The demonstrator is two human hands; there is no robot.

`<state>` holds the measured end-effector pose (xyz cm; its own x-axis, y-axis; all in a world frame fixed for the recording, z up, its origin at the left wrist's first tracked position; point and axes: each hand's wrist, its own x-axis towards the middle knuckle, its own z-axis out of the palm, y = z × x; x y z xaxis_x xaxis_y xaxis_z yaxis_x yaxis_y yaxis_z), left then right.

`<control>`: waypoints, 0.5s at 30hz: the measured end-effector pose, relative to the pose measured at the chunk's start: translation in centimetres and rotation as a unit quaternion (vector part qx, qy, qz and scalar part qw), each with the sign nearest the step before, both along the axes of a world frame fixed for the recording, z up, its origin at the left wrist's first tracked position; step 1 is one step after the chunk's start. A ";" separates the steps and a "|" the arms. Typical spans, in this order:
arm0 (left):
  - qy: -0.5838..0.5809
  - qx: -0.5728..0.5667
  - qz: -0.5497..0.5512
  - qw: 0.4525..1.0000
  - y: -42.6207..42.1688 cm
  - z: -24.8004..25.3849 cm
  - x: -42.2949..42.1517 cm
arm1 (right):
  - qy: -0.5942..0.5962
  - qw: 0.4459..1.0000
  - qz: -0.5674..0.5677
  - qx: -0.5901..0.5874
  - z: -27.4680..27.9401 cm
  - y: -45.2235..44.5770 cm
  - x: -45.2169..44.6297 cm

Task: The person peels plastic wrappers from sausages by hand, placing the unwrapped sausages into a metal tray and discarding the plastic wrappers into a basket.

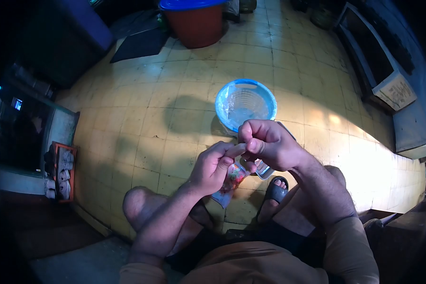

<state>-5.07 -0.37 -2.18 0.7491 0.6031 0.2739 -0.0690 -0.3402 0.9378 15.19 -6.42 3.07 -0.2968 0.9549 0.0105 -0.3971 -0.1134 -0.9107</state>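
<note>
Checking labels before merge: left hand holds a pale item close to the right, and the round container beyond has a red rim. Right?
Colour's wrong: the head view shows the round container with a blue rim. Rest stands: left hand holds a pale item close to the right hand.

A plain tan shirt (251, 265) with short sleeves (349, 248), black shorts (191, 248), and a dark slipper (275, 191) with an open front.
</note>
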 end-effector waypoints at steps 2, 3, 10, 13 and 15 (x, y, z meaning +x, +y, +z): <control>-0.034 -0.043 -0.010 0.998 0.0 -2.2 0.2 | 0.163 0.983 0.022 -0.083 -0.1 0.2 -0.1; -0.068 -0.087 -0.023 0.994 -0.1 -2.2 0.4 | 0.161 0.983 0.024 -0.081 0.3 0.3 0.0; -0.006 -0.151 -0.001 0.988 -0.9 -2.3 -0.3 | -0.092 0.990 -0.106 -0.004 1.7 0.8 1.1; 0.002 -0.142 -0.003 0.990 -1.3 -1.8 0.1 | -0.133 0.986 -0.097 0.016 1.0 0.6 0.3; 0.002 -0.132 -0.006 0.991 -1.5 -1.3 0.5 | -0.129 0.985 -0.114 0.015 1.0 0.5 0.0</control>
